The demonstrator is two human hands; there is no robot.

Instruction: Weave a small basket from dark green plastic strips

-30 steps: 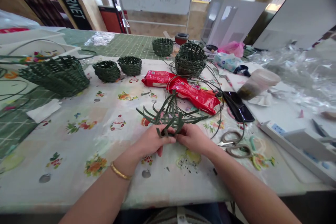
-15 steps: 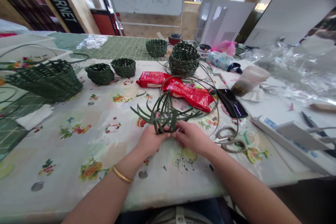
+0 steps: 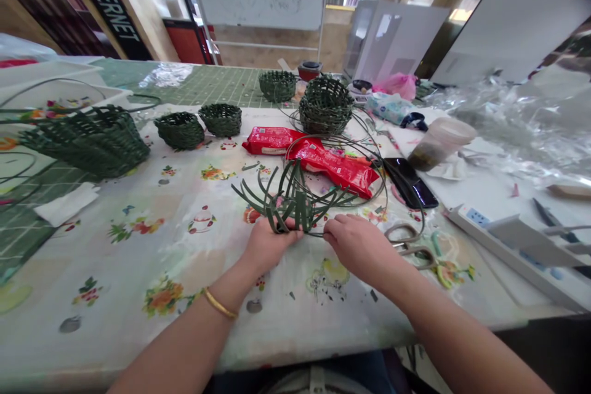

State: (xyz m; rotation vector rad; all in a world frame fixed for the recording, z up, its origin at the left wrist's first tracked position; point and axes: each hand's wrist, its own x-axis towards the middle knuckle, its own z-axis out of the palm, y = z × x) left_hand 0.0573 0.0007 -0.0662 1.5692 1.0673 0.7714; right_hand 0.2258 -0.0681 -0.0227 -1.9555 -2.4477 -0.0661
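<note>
The left hand [image 3: 266, 245] grips the unfinished basket [image 3: 301, 208], apparently steadying it, while beside it the right hand [image 3: 361, 245] pinches a strand [image 3: 315, 234].

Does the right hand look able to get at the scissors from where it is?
Probably yes: the scissors lie close beside the right hand, with nothing bulky between. That hand holds a strand, though, which it would likely need to release first.
</note>
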